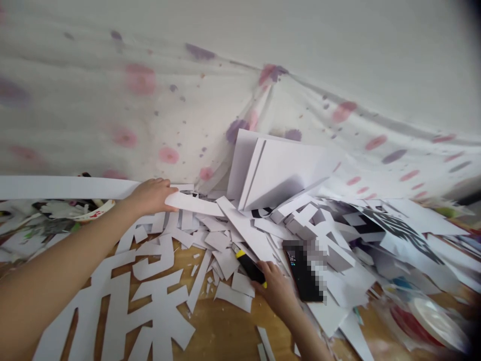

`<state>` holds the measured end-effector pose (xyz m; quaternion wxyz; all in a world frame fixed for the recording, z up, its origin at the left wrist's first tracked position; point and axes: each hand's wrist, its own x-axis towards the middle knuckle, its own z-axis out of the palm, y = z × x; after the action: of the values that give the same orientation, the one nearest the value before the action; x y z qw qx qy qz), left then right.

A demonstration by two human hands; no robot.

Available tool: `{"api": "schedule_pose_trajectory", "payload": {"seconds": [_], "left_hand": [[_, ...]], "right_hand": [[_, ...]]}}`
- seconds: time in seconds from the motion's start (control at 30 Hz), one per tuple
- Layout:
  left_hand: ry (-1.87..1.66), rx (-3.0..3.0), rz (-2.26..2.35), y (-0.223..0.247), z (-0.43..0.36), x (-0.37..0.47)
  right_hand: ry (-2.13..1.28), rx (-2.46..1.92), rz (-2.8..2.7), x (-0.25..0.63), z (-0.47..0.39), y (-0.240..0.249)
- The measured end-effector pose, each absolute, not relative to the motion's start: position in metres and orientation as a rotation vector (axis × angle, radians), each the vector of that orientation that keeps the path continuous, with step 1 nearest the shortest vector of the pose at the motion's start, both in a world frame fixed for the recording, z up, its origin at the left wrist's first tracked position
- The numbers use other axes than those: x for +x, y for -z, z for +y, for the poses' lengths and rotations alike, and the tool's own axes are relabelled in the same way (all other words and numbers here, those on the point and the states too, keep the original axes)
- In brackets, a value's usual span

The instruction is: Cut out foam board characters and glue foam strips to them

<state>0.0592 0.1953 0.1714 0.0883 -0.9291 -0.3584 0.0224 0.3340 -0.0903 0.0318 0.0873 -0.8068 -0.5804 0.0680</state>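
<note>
At the back left, my left hand (152,195) is closed on a white board strip (195,204). A longer white strip (67,187) runs from the left edge up to the same hand; whether the two are one piece I cannot tell. My right hand (277,288) has its fingers on the rear end of a black and yellow utility knife (250,267), whose front end points up and left over the scraps. Cut-out white character shapes (158,316) lie flat between my arms. Another white strip (246,228) slants across the pile beyond the knife.
White scraps (225,258) cover the wooden table (214,336). A dark phone (300,273) lies right of my right hand. White boards (285,173) stand against the flowered curtain (169,110). Wrapped tape rolls (432,321) sit at front right, a bowl (97,210) at left.
</note>
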Motion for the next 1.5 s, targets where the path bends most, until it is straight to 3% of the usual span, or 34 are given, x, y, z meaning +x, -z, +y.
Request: {"api": "schedule_pose_trajectory", "payload": {"seconds": [0.3,0.53,0.87,1.5], "left_hand": [[-0.082,-2.756,-1.102,-0.164,0.184,0.065],[-0.059,-2.756,-1.130,-0.164,0.180,0.067],[0.045,-2.669,-1.178,-0.157,0.179,0.073],[0.145,-2.680,-1.098,-0.142,0.174,0.070]], "right_hand": [[-0.208,-2.267,-1.697,0.310,-0.077,-0.016],[-0.799,-1.925,-1.144,0.280,-0.021,-0.055],[-0.557,-2.131,-1.529,0.234,0.059,-0.116],[-0.399,-2.200,-1.782,0.232,0.060,-0.101]]}}
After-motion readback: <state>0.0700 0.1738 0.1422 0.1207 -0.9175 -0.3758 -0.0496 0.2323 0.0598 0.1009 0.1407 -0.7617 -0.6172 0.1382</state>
